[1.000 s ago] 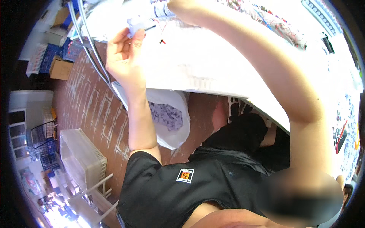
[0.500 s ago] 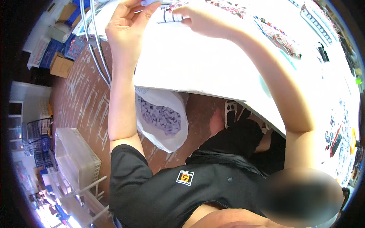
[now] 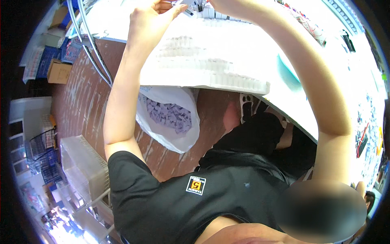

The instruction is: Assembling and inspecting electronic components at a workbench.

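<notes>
Small pale piece (image 3: 177, 3): it sits at the top edge of the view, over the white table (image 3: 243, 53), between the thumb and fingers of your left hand (image 3: 152, 16), which are drawn narrow around it. Your right hand (image 3: 231, 5) is just beside a row of small white blocks (image 3: 215, 15); its fingers are cut off by the edge, so you cannot tell whether they grip anything.

Below the table's near edge, you have an open white bag (image 3: 178, 144) with a heap of small greyish-lilac bits (image 3: 168, 116) inside. Farther left on the floor stands a cloudy see-through crate (image 3: 81, 162); you cannot tell its contents. Beyond it, a brown cardboard box (image 3: 59, 72) stands near blue crates (image 3: 46, 61), their contents too small to make out.
</notes>
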`<state>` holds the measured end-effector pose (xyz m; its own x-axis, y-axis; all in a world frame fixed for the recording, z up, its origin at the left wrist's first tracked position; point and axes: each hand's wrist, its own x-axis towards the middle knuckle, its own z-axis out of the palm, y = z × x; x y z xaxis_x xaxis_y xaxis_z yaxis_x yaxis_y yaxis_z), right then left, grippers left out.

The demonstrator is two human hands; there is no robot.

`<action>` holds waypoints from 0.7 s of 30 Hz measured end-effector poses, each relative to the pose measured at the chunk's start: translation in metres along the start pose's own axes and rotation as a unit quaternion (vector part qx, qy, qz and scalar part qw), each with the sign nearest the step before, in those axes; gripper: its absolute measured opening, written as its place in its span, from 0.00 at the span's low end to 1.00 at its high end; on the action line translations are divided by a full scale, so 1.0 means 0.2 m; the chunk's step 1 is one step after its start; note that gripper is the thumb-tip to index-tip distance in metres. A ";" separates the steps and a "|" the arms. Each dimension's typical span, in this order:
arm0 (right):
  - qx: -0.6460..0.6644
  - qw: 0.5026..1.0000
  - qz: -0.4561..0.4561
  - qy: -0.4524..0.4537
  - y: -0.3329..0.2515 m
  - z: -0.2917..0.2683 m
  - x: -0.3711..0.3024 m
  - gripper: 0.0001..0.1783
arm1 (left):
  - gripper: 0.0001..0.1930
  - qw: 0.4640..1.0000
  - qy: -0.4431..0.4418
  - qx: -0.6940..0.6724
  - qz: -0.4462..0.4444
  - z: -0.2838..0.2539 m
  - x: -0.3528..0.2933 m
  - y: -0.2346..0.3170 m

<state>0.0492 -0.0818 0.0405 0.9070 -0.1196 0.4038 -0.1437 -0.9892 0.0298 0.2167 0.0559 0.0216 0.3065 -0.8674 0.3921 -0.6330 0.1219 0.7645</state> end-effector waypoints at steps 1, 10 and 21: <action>-0.001 1.000 0.005 -0.001 0.02 0.00 0.00 0.10 | 0.13 1.000 0.003 0.005 -0.003 0.03 0.02 0.03; -0.090 0.992 -0.089 0.012 0.06 0.00 0.04 0.06 | 0.12 0.994 0.005 0.109 0.023 0.10 0.01 0.12; -0.070 0.989 -0.111 0.070 -0.12 -0.19 -0.21 0.05 | 0.13 0.979 0.011 0.185 0.083 0.13 0.03 0.09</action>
<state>-0.0012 -0.0499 0.0565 0.8601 0.1212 0.4955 -0.0101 -0.9671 0.2542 0.1882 0.0398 0.0250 0.1906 -0.8396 0.5086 -0.8880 0.0734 0.4539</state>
